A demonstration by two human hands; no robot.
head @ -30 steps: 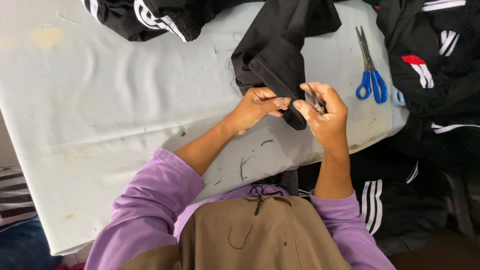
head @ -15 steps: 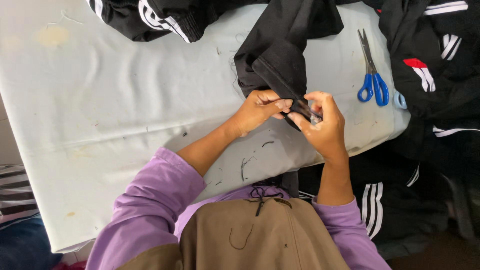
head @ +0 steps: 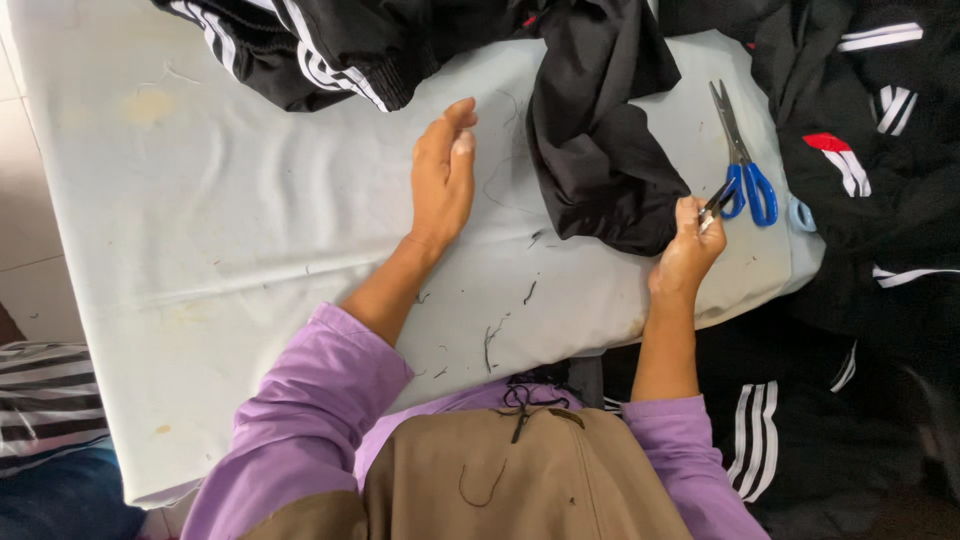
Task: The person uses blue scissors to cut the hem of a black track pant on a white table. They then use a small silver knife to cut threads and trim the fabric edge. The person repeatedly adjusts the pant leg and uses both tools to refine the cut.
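A black garment (head: 600, 150) lies bunched on the pale padded table (head: 250, 230), its lower edge near my right hand. My right hand (head: 688, 250) is closed around a small metal thread snipper (head: 714, 205), its tips pointing up beside the cloth. My left hand (head: 443, 175) lies flat and open on the table to the left of the garment, fingers together, holding nothing. A loose black thread (head: 500, 180) lies between that hand and the cloth. Blue-handled scissors (head: 742, 160) rest on the table just right of the snipper.
More black clothing with white stripes (head: 300, 50) lies at the table's far edge, and a heap of it (head: 870, 160) hangs off the right side. Short thread scraps (head: 490, 340) dot the near edge. A striped cloth (head: 40, 400) is at the lower left.
My hands have let go of the black cloth and moved apart. The left hand went left and flat onto the table; the right hand drew back right with the snipper. The garment dropped onto the table.
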